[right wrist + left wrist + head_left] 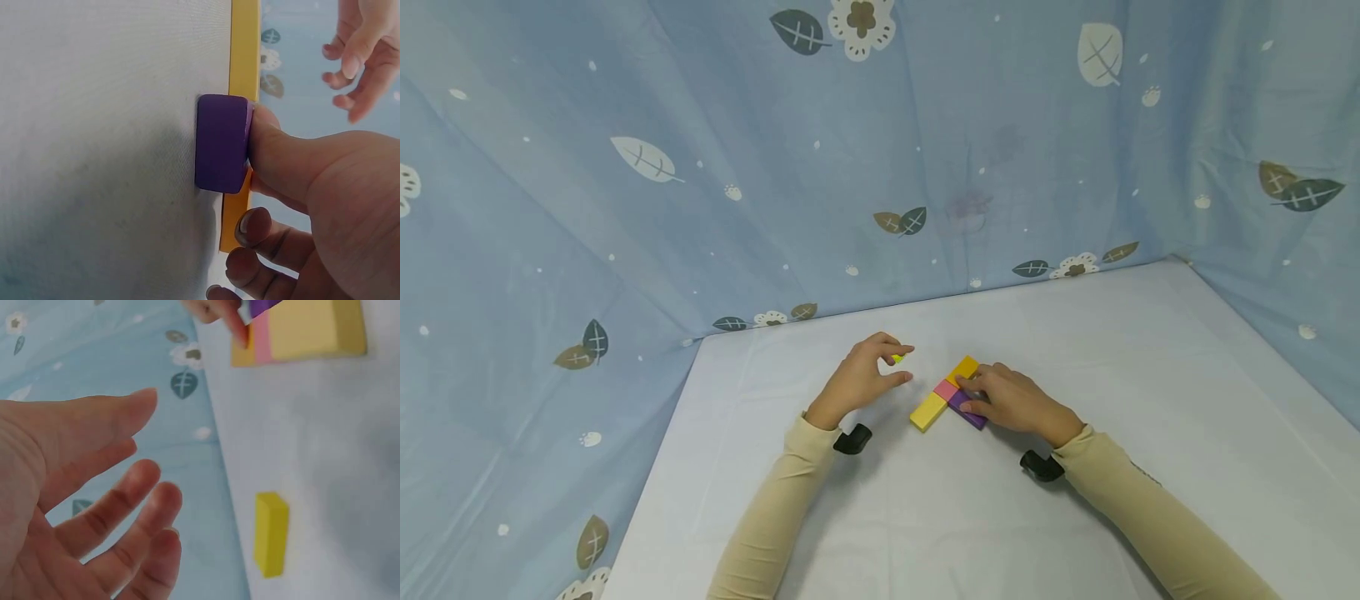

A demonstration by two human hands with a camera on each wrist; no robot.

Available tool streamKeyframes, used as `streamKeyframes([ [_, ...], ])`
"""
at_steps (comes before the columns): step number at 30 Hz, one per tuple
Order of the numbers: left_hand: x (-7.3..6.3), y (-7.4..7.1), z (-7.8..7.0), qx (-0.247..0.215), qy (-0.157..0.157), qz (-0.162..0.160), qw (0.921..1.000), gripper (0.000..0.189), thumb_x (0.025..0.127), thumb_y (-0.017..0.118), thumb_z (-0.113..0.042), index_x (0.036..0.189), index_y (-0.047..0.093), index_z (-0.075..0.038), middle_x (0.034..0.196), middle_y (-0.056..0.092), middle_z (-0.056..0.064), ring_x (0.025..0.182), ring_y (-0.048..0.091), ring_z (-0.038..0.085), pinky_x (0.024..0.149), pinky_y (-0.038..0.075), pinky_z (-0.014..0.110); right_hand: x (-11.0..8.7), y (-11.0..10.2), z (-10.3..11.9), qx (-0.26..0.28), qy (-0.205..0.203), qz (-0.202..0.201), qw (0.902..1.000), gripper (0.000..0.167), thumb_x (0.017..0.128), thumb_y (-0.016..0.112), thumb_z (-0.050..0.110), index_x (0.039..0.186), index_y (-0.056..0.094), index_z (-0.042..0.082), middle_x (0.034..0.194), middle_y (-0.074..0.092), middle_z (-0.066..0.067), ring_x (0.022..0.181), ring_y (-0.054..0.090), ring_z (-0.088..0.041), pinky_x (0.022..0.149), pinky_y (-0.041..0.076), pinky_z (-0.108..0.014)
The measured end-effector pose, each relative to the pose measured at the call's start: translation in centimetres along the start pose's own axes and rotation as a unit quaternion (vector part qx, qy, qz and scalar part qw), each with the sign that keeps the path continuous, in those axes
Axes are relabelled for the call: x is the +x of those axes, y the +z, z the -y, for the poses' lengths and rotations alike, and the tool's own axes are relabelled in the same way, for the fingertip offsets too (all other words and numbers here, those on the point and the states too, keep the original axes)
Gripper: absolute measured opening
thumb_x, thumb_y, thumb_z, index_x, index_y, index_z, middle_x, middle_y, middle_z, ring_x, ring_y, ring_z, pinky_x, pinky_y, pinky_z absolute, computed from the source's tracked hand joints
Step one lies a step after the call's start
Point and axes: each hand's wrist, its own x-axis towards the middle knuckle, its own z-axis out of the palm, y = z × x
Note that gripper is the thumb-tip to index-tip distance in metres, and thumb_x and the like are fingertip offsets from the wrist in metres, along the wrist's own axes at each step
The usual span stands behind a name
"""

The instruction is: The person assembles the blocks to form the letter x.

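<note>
My left hand is held above the table with its fingers spread and nothing between them. Beneath its fingertips in the head view shows a small bright yellow block; the left wrist view has this yellow block on the cloth, apart from the hand. My right hand touches a joined group of blocks. Its thumb rests on the purple block, and its index finger reaches onto the orange block. Between orange and a pale yellow block sits a pink block; purple branches off sideways.
A white cloth covers the table. Behind and beside it hangs a blue curtain with leaf and flower prints. Each wrist carries a black camera mount, one at the left and one at the right.
</note>
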Motion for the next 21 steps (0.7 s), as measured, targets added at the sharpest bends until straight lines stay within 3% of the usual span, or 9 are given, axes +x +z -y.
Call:
streamKeyframes([
  [5,0.1,-1.2,0.3,-0.012,0.006,-0.007,0.9999,0.044,0.092,0.08,-0.018,0.134,0.071,-0.013,0.131,0.065,0.011,0.109,0.063,0.028,0.09,0.055,0.042,0.0,0.1,-0.1,0.002,-0.002,-0.004,1.0,0.051,0.094,0.077,0.03,0.137,0.066,0.004,0.121,0.07,-0.012,0.091,0.056,-0.019,0.073,0.044,-0.027],
  [12,0.4,-2.2,0.9,0.001,0.018,-0.026,0.9995,0.049,0.091,0.08,-0.015,0.138,0.067,-0.011,0.137,0.06,0.011,0.125,0.059,0.035,0.101,0.052,0.052,0.1,0.2,-0.2,0.0,0.001,-0.003,1.0,0.052,0.094,0.076,0.03,0.138,0.066,0.004,0.123,0.07,-0.012,0.092,0.056,-0.019,0.074,0.045,-0.028],
  [21,1.0,-3.4,1.9,0.003,-0.001,-0.024,0.9997,0.05,0.093,0.078,-0.016,0.142,0.064,-0.013,0.143,0.055,0.013,0.134,0.053,0.034,0.108,0.048,0.056,0.1,0.2,0.0,0.005,0.008,0.005,0.9999,0.052,0.094,0.077,0.029,0.139,0.065,0.005,0.127,0.07,-0.013,0.096,0.059,-0.021,0.077,0.049,-0.032],
])
